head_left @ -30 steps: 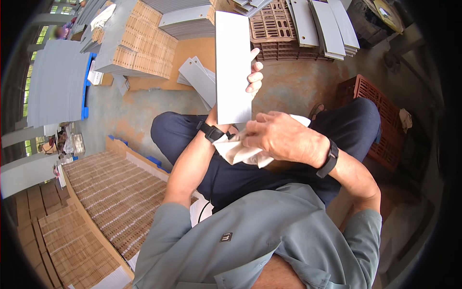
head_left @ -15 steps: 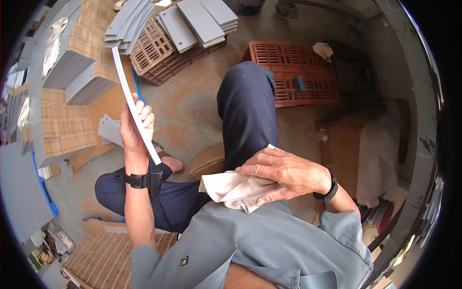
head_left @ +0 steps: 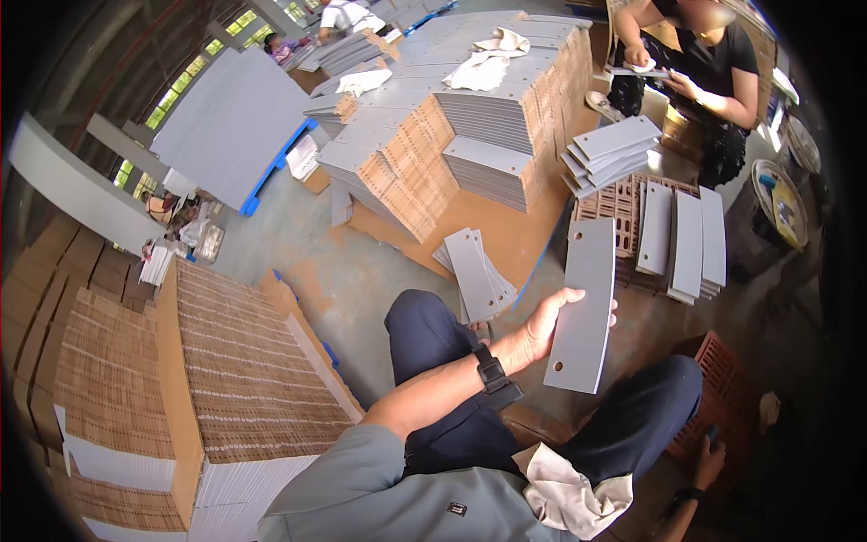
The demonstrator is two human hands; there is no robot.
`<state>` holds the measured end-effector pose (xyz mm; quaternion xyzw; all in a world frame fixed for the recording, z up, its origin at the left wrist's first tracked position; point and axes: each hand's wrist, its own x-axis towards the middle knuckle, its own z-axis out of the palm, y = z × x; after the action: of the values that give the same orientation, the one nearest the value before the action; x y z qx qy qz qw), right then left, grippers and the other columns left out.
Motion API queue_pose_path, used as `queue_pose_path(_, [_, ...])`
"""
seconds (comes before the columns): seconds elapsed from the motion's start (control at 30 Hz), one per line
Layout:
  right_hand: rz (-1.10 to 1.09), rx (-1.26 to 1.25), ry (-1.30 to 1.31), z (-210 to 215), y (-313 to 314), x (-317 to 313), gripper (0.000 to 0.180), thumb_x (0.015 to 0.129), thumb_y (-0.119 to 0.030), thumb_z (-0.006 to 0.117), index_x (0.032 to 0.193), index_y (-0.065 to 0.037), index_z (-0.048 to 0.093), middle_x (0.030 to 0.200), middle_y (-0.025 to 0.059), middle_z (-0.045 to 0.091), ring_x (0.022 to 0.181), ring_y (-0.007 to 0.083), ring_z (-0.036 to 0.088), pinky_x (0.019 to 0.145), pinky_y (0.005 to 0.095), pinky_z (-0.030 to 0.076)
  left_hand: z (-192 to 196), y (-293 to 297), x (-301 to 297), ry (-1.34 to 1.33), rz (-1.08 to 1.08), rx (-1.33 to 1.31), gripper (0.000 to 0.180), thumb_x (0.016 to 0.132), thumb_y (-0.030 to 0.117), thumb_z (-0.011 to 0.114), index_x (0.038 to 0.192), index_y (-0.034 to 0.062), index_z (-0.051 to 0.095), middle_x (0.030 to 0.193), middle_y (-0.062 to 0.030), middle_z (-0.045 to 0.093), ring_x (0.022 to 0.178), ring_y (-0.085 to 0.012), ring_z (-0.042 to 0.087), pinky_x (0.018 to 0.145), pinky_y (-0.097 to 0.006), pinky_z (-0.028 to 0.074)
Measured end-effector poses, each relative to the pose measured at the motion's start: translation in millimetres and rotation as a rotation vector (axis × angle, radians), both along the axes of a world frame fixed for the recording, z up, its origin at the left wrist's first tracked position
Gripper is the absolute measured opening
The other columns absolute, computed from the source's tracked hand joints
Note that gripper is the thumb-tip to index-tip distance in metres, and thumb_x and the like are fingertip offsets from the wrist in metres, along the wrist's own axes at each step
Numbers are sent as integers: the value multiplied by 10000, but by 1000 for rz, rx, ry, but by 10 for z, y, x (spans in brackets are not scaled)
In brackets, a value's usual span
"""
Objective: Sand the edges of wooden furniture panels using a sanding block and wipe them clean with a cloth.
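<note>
Since half a second ago the left hand (head_left: 549, 323) has swung the grey panel (head_left: 582, 303) from an edge-on raised tilt out to arm's length, flat face up, and the right hand (head_left: 707, 461) has dropped off the white cloth (head_left: 567, 492) on the lap to the lower right, beside the red crate (head_left: 713, 397). The left fingers are clamped on the panel's left edge over the floor, just short of the grey panels lying on the brown crate (head_left: 623, 230); whether the right hand is open or closed I cannot tell. The wiping looks done for this piece, with only setting it down left, while the small pile by the knee (head_left: 474, 271) probably waits.
</note>
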<state>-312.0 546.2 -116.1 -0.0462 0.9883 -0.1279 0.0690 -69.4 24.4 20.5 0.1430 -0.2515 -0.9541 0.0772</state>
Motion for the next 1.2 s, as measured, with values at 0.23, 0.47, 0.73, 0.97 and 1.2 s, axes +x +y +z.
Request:
queue_pose_path(0.23, [136,-112,4,-39,-365,-215,401,993,-320,600,1138,49,653,1086,255,700,1000,410,670,873,454,494,308,-147,372,50,160,-83,600,981,362,498,1457,-2,484,1405,-206,604,1238,-331,633,1063,-465,516])
queue_pose_path(0.47, [238,-980,157,1771,-1520,-20,349,1070,-260,559,1240,34,640,1144,75,672,1010,143,591,915,313,455,466,-300,221,179,339,-12,581,902,352,557,1328,-42,532,1213,-208,649,1100,-337,663,1039,-553,528])
queue_pose_path(0.73, [654,-1623,-263,2574,-3410,940,389,997,-177,685,1330,6,600,1276,121,675,1109,193,658,1006,380,515,1085,-873,421,226,522,-228,613,957,493,489,1284,-26,496,1158,-170,618,996,-278,610,852,-417,548])
queue_pose_path(0.97, [644,-1622,-285,2152,-3997,1965,380,920,-58,742,1256,-17,571,1209,91,654,1067,153,623,948,328,522,974,-935,565,240,578,-202,622,967,504,488,1321,-7,461,1156,-178,587,994,-285,593,847,-431,540])
queue_pose_path(1.2, [617,-1536,-383,1627,-4121,2192,391,884,-6,745,1229,-35,564,1218,118,634,1136,204,622,1010,360,498,895,-997,599,226,598,-182,610,966,500,501,1319,3,472,1199,-190,593,1001,-288,595,854,-426,540])
